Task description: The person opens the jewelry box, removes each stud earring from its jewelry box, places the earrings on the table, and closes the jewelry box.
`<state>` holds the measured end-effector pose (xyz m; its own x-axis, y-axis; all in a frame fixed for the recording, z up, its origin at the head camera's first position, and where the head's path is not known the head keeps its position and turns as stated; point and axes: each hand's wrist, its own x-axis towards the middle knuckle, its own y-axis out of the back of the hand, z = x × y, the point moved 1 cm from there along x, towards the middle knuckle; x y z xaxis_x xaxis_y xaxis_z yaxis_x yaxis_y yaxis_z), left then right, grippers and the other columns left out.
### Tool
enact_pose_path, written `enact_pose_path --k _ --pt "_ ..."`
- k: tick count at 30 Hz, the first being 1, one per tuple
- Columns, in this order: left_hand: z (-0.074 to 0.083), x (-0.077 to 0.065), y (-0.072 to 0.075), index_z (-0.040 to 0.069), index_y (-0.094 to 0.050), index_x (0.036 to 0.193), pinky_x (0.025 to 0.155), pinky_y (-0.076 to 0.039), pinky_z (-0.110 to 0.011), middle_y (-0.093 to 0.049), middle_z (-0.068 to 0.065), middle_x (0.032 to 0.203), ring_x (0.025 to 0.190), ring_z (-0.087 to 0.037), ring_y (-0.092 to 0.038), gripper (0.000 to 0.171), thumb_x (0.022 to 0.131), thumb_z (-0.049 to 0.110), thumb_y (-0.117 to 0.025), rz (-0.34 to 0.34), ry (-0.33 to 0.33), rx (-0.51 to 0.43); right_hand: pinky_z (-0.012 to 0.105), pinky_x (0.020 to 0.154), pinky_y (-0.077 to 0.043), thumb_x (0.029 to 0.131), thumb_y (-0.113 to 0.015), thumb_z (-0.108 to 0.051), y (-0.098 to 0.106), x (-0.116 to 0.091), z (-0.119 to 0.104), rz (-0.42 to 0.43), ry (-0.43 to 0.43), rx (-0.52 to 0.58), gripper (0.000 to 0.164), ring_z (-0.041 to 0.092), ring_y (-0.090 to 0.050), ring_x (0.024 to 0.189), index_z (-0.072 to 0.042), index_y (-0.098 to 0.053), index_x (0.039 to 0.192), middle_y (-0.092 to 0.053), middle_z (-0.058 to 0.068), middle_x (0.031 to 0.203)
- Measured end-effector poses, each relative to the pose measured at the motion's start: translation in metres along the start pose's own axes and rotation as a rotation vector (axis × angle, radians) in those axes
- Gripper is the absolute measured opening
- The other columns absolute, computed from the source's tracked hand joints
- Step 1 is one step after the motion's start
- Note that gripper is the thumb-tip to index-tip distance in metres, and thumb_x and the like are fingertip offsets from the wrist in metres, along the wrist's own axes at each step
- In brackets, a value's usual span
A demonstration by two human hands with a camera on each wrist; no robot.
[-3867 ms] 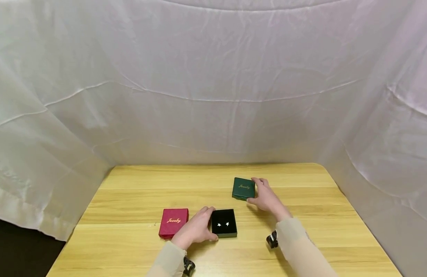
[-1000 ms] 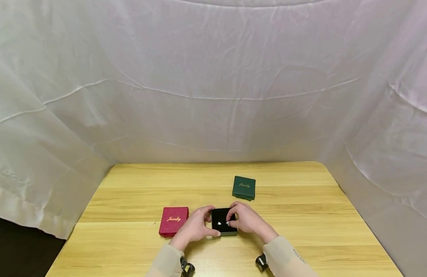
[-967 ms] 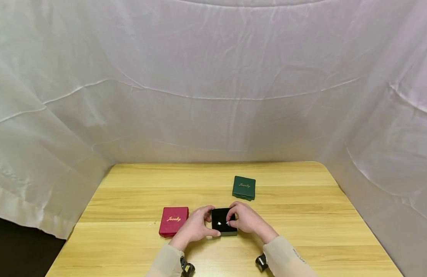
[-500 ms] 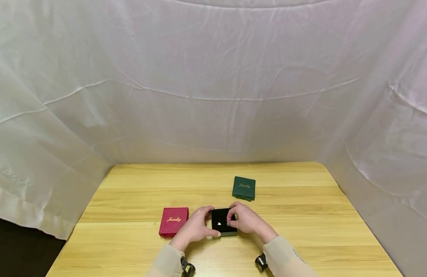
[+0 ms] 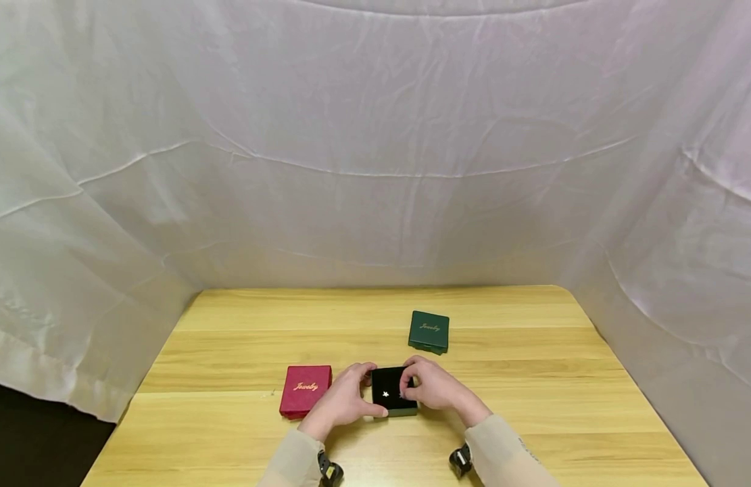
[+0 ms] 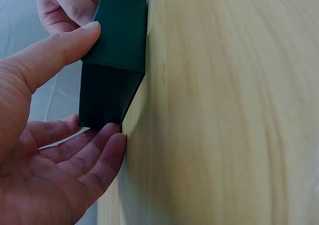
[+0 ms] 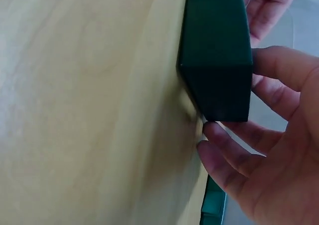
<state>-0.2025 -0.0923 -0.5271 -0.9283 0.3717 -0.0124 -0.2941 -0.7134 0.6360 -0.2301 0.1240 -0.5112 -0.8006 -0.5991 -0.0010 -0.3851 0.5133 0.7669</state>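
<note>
A green jewelry box base (image 5: 403, 412) with a black pad (image 5: 386, 379) inside rests on the table. My left hand (image 5: 343, 400) grips its left side, the thumb on the near wall and fingers around the far corner. The left wrist view shows the green wall (image 6: 117, 35) under that thumb. One silver star earring (image 5: 385, 394) lies on the pad's left half. Over the right half, my right hand (image 5: 434, 385) pinches the other star earring with thumb and index finger, which mostly hide it. In the right wrist view the box wall (image 7: 217, 30) conceals the pinching fingertips.
Behind the box lies a green lid (image 5: 428, 330) lettered "Jewelry" in gold. A red jewelry box (image 5: 305, 391) sits left of my left hand. Pale curtains (image 5: 375, 216) surround the wooden table (image 5: 533, 352) at its back and sides.
My right hand left the green lid and came to the open box, where it pinches the right earring. That star has become mostly covered. My left hand keeps its grip on the box.
</note>
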Motion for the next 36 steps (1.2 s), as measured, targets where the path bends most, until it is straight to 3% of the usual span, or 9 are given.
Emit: enact_pose_path --k 5,11,19,24,28,31,36 --pt "0.001 0.0 0.0 -0.002 -0.051 0.136 0.092 -0.048 -0.045 -0.058 -0.008 0.115 0.103 -0.023 -0.056 0.085 0.069 0.032 -0.09 -0.001 0.002 0.004 0.049 0.089 -0.047 0.09 -0.07 -0.012 0.013 -0.004 0.001 -0.012 0.01 0.096 0.016 0.034 -0.052 0.115 -0.02 -0.066 0.076 -0.055 0.013 0.126" --pt "0.002 -0.001 0.001 -0.002 -0.05 0.137 0.095 -0.046 -0.048 -0.058 -0.009 0.116 0.105 -0.025 -0.056 0.086 0.069 0.032 -0.09 -0.005 0.007 0.006 0.052 0.089 -0.049 0.092 -0.068 -0.012 0.031 -0.011 0.009 0.038 0.004 0.141 0.013 0.039 -0.051 0.117 -0.016 -0.066 0.08 -0.054 0.019 0.128" --pt "0.002 -0.002 0.001 -0.001 -0.047 0.14 0.098 -0.045 -0.05 -0.058 -0.009 0.119 0.109 -0.027 -0.055 0.089 0.07 0.033 -0.09 -0.013 0.02 0.008 0.048 0.086 -0.052 0.092 -0.067 -0.009 0.048 -0.027 0.032 0.092 -0.01 0.171 0.007 0.028 -0.058 0.1 -0.01 -0.066 0.085 -0.063 0.012 0.105" --pt "0.001 -0.002 0.001 -0.001 -0.047 0.14 0.098 -0.045 -0.049 -0.058 -0.009 0.119 0.109 -0.026 -0.055 0.088 0.07 0.033 -0.089 -0.015 0.024 0.002 0.054 0.091 -0.049 0.092 -0.067 -0.01 0.055 -0.041 0.048 0.125 -0.077 0.131 0.009 0.04 -0.054 0.112 -0.012 -0.065 0.084 -0.059 0.021 0.118" --pt "0.001 -0.002 0.001 -0.001 -0.047 0.14 0.097 -0.045 -0.049 -0.057 -0.008 0.119 0.108 -0.026 -0.055 0.088 0.071 0.033 -0.089 -0.017 0.028 -0.002 0.063 0.099 -0.038 0.091 -0.068 -0.011 0.059 -0.052 0.058 0.147 -0.162 0.063 0.012 0.05 -0.046 0.122 -0.015 -0.064 0.081 -0.053 0.024 0.13" --pt "0.001 -0.002 0.001 -0.001 -0.047 0.14 0.097 -0.046 -0.048 -0.057 -0.008 0.118 0.108 -0.026 -0.055 0.088 0.071 0.033 -0.089 -0.019 0.025 -0.003 0.065 0.103 -0.032 0.09 -0.069 -0.009 0.062 -0.06 0.063 0.15 -0.218 0.025 0.014 0.052 -0.043 0.125 -0.015 -0.064 0.079 -0.051 0.025 0.134" --pt "0.002 -0.002 0.001 -0.002 -0.046 0.14 0.097 -0.045 -0.048 -0.057 -0.008 0.117 0.108 -0.026 -0.055 0.089 0.07 0.032 -0.089 -0.024 0.021 -0.015 0.063 0.102 -0.034 0.088 -0.07 -0.004 0.062 -0.07 0.067 0.128 -0.266 -0.023 0.017 0.052 -0.044 0.124 -0.014 -0.063 0.075 -0.05 0.028 0.134"
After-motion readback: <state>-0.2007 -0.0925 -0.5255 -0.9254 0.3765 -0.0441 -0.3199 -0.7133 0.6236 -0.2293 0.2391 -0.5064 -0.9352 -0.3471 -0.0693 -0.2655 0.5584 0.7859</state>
